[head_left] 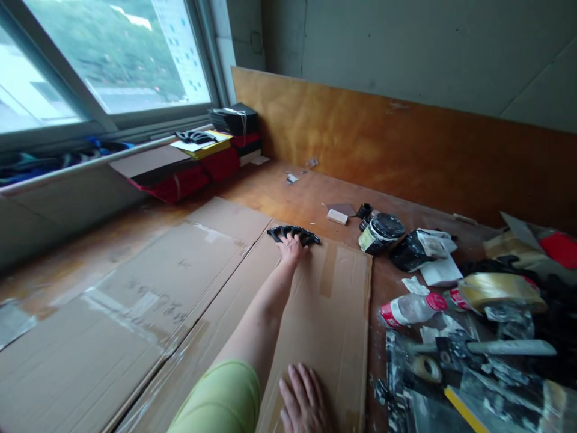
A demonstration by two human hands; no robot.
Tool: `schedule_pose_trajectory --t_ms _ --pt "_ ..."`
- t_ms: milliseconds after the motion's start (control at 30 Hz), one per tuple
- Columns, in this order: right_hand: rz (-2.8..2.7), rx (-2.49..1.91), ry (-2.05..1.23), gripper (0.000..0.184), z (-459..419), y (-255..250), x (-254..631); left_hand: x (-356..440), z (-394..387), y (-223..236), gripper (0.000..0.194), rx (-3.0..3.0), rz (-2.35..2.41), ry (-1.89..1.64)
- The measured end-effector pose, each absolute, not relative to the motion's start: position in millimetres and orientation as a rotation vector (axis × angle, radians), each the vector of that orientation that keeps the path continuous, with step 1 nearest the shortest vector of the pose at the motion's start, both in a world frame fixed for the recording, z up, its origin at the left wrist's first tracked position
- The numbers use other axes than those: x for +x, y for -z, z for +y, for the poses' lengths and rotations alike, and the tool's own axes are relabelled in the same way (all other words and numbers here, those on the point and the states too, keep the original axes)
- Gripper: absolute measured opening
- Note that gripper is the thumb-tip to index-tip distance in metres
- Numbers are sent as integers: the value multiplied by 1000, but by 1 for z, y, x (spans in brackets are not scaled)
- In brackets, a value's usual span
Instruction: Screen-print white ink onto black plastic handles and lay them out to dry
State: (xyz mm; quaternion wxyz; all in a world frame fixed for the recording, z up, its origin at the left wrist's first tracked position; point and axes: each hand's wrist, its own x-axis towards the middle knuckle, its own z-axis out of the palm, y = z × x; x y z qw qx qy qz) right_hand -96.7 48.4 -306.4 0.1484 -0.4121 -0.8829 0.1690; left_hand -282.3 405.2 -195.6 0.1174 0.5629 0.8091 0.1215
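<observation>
My left hand (292, 248) reaches far forward over the flattened cardboard (342, 313). Its fingers are bent over a row of black curved pieces (283, 231) lying side by side near the cardboard's far edge. What exactly these pieces are is too small to tell, and the hand covers part of them. Close to me, my right hand (304, 402) rests palm down on the same cardboard, fingers stretched and holding nothing.
To the right are a paint-smeared tub (382, 233), a plastic bottle (412, 308), a tape roll (500, 291) and cluttered tools. Stacked red and black material (198, 174) lies below the window. A wooden board (383, 132) stands along the back. A white block (337, 216) sits beyond the cardboard.
</observation>
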Motion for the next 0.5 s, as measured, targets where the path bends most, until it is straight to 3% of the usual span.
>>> schedule_pose_trajectory --t_ms 100,200,333,500 --pt "-2529 -1069 -166 78 50 307 -97 -280 400 212 68 1710 2396 -487" --pt "-2516 -1085 -76 67 50 285 -98 -276 373 231 73 1858 2346 -641" --pt "-2564 -1172 -298 56 51 246 -100 -269 317 249 72 1909 2277 -762" --pt "-2552 -1287 -649 42 57 209 -108 -260 231 253 52 1992 2141 -770"
